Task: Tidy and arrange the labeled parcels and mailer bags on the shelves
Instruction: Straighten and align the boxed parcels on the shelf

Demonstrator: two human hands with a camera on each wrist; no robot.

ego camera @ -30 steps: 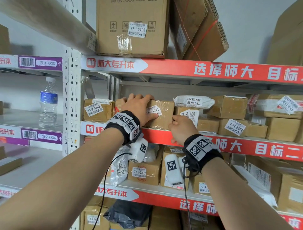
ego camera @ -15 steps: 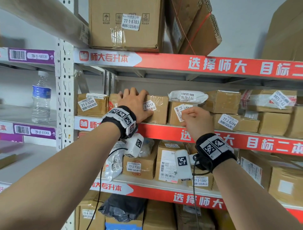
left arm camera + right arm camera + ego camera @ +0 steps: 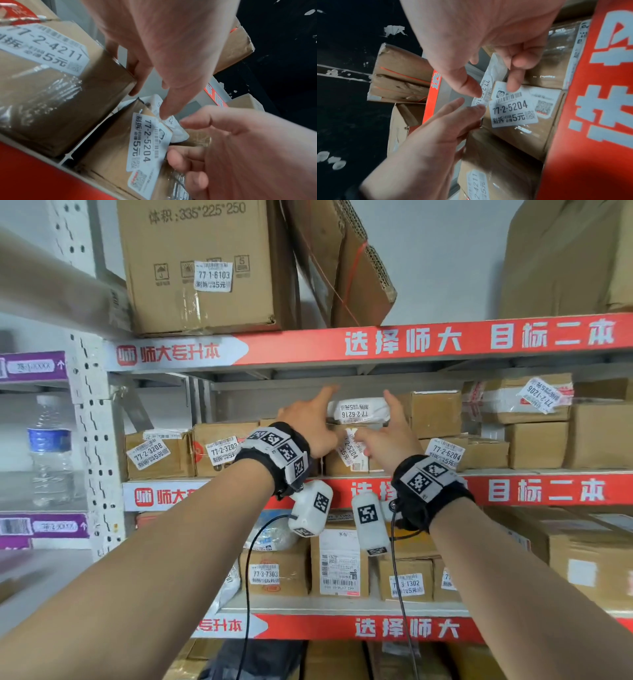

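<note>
A white mailer bag (image 3: 359, 410) labelled 77-2-6216 lies on top of the brown box 77-2-5204 (image 3: 334, 469) on the middle shelf. My left hand (image 3: 308, 426) is at the bag's left end, fingers spread, index raised. My right hand (image 3: 390, 433) is at its right end, thumb and index apart. In the left wrist view the left fingers (image 3: 137, 75) reach past the right edge of box 77-2-4211 (image 3: 51, 94), and the index points at the mailer bag (image 3: 178, 132). In the right wrist view the right index finger (image 3: 513, 83) touches the 77-2-5204 box (image 3: 513, 135) label. Neither hand grips anything.
Boxes 77-2-3208 (image 3: 157, 453) and 77-2-3203 (image 3: 219, 450) stand left of the hands, box 77-2-6204 (image 3: 479, 455) and more parcels to the right. Big carton 77-1-6103 (image 3: 202, 268) sits on the top shelf. A water bottle (image 3: 51, 450) stands on the left rack. The lower shelf holds several boxes.
My left hand left the front of box 77-2-4211 and moved right and up to the mailer bag. My right hand rose from the box label to the bag's right end.
</note>
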